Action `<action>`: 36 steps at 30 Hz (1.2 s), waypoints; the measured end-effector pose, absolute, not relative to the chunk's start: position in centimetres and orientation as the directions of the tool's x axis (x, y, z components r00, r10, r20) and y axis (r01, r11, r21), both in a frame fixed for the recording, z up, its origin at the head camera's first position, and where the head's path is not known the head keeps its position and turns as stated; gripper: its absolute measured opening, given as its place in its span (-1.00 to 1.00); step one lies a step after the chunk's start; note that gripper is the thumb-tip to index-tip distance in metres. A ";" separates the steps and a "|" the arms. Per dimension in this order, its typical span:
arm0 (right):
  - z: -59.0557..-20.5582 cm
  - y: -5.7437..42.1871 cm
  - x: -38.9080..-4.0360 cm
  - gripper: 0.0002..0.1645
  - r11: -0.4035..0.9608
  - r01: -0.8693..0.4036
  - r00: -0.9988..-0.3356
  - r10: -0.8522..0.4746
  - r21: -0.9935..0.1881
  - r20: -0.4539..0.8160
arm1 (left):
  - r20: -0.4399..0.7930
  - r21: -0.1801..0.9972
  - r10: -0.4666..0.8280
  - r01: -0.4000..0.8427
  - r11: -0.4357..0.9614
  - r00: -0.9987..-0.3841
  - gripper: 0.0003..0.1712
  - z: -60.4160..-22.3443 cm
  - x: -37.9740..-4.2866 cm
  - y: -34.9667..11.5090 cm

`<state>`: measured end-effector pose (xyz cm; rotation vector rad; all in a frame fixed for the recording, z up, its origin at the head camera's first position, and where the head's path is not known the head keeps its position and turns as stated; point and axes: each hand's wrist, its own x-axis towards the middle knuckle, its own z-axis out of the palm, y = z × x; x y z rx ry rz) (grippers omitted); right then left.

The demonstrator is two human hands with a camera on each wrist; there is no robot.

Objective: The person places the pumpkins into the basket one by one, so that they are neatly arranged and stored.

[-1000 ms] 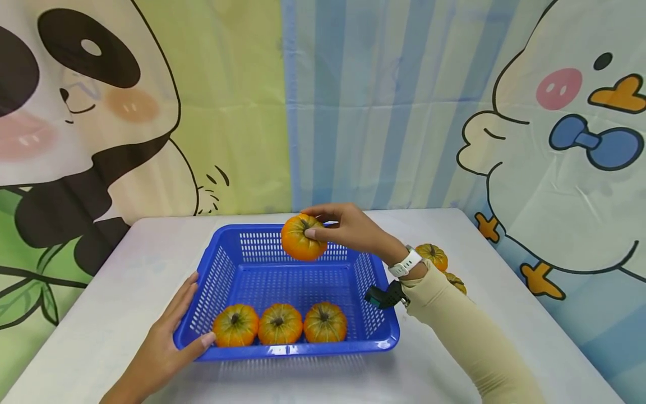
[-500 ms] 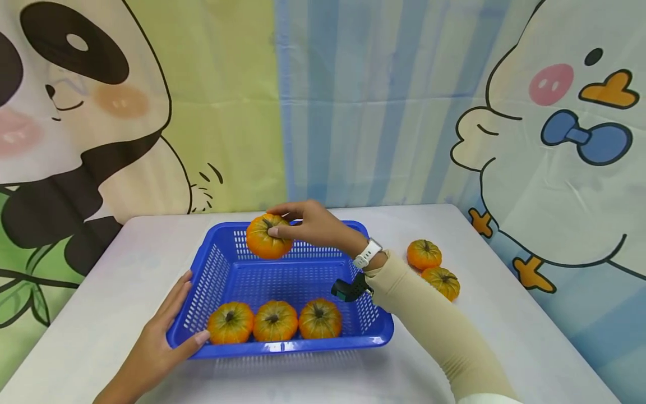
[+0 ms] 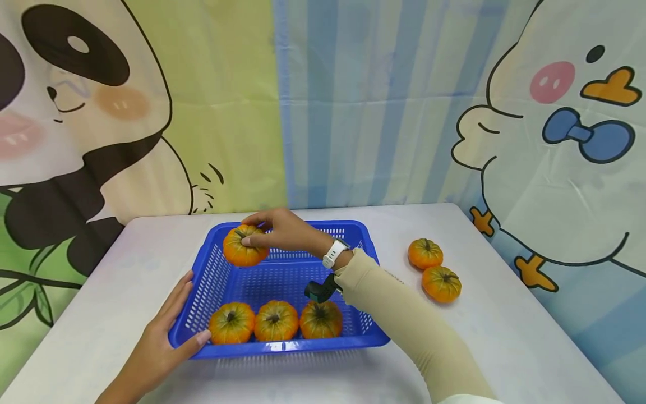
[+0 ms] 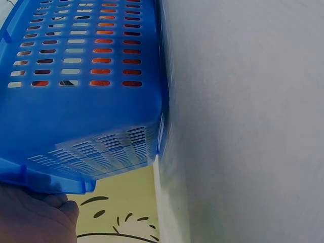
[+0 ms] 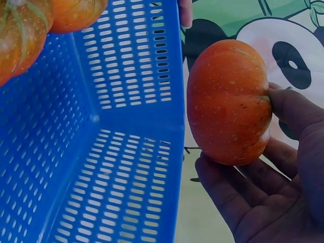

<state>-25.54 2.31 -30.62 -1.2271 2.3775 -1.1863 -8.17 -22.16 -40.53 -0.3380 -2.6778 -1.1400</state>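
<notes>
My right hand (image 3: 282,230) pinches a small orange pumpkin (image 3: 241,251) by its stem side, with the thumb at the stem and fingers at its back. It is held above the back left part of a blue plastic basket (image 3: 282,347). In the right wrist view this pumpkin (image 5: 228,104) shows against the backdrop, beside the basket rim. My left hand (image 3: 158,342) lies at the basket's front left corner, fingers straight along the outer left side and thumb on the front rim. Three pumpkins (image 3: 276,321) stand in a row along the basket's front wall.
Two more pumpkins (image 3: 425,253) sit together on the white table (image 3: 504,336), right of the basket. A cartoon-printed curtain (image 3: 348,101) hangs behind the table. The right wrist carries a white watch (image 3: 335,253) and a black strap device (image 3: 321,290) below it.
My right hand has carried the pumpkin leftward across the basket, then slightly down. The left hand stays at the corner. The two pumpkins on the right are now fully uncovered by the arm.
</notes>
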 end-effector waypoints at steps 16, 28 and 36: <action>-33.0 -1.9 -24.9 -0.46 0.376 -0.670 -0.539 -0.840 -0.640 0.071 | 0.284 0.677 0.123 0.290 0.676 -0.951 0.05 -40.5 -8.2 -22.6; -33.8 -2.2 -26.1 -0.58 0.501 -0.669 -0.622 -0.782 -0.549 0.044 | 0.279 0.677 0.127 0.288 0.677 -0.952 0.06 -40.4 -8.4 -22.4; -34.9 -2.5 -26.5 -0.56 0.641 -0.583 -0.718 -0.694 -0.499 -0.053 | 0.265 0.676 0.127 0.278 0.682 -0.956 0.06 -40.4 -8.3 -22.2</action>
